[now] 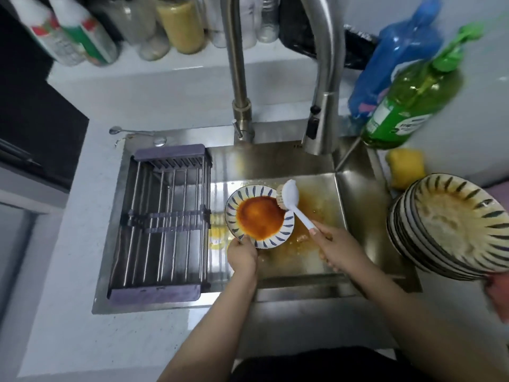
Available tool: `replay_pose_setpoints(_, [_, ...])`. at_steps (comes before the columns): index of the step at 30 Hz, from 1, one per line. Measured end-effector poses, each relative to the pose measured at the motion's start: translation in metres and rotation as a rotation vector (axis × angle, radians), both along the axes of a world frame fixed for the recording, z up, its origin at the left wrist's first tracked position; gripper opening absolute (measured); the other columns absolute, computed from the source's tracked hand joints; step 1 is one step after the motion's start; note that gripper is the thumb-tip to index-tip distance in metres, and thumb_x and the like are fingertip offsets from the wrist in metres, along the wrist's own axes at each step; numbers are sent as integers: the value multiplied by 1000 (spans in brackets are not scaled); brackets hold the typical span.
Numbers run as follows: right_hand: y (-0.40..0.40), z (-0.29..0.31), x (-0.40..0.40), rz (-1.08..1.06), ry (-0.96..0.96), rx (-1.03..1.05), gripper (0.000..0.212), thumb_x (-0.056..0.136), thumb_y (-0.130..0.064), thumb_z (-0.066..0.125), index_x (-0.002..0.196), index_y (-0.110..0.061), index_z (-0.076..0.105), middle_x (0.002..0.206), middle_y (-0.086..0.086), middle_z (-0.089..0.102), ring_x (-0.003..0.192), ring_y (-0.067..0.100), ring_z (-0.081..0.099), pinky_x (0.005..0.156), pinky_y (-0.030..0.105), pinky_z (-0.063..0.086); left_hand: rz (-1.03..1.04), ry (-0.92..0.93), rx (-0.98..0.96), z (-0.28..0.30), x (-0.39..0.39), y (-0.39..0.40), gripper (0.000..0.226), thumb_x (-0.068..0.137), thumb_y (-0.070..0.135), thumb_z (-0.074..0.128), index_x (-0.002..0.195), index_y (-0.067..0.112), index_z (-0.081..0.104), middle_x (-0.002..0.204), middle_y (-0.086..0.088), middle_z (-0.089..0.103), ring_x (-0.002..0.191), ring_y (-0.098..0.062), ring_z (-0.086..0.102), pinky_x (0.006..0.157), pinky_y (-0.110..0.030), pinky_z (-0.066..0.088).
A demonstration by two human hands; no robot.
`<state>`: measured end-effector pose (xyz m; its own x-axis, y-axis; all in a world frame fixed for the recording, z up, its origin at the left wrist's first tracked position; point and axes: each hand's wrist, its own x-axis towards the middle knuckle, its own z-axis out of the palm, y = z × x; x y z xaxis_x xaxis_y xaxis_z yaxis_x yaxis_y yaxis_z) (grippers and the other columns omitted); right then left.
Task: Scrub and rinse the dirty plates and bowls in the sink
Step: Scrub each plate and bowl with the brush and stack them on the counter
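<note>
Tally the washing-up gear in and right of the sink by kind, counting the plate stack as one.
Plate in the sink: 1
Stack of dirty plates: 1
Dish brush: 1
Green soap bottle: 1
Blue bottle: 1
Yellow sponge: 1
Total: 6
</note>
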<state>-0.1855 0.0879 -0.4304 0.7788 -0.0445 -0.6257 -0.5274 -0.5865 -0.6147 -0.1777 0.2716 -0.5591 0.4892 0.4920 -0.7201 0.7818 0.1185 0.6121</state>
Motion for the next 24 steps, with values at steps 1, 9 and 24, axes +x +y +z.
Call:
replay_pose_setpoints(1, [0,1,-5,7,5,5,39,101,-34,41,139,-35,45,66,-14,50,52,6,46,42,16,35,-71,-27,80,9,0,3,25,91,32,50,84,11,62,99,-16,69,91,-36,65,86,-48,53])
replay_pose_setpoints(9, [2,20,-32,-7,18,-3,39,101,-32,43,140,-36,44,68,-2,56,50,10,47,41,19,37,-307,-242,426,82,0,24,31,101,18,36,94,-2,60,79,-16,62,74,-32,56,62,-31,36])
replay_pose_setpoints(24, [41,47,-43,145,-59,-24,42,100,-18,43,141,-25,45,80,-14,53,74,10,56,50,17,36,-475,-556,572,132,9,39,41,102,34,38,127,4,51,121,-13,59,109,-28,56,89,-35,44])
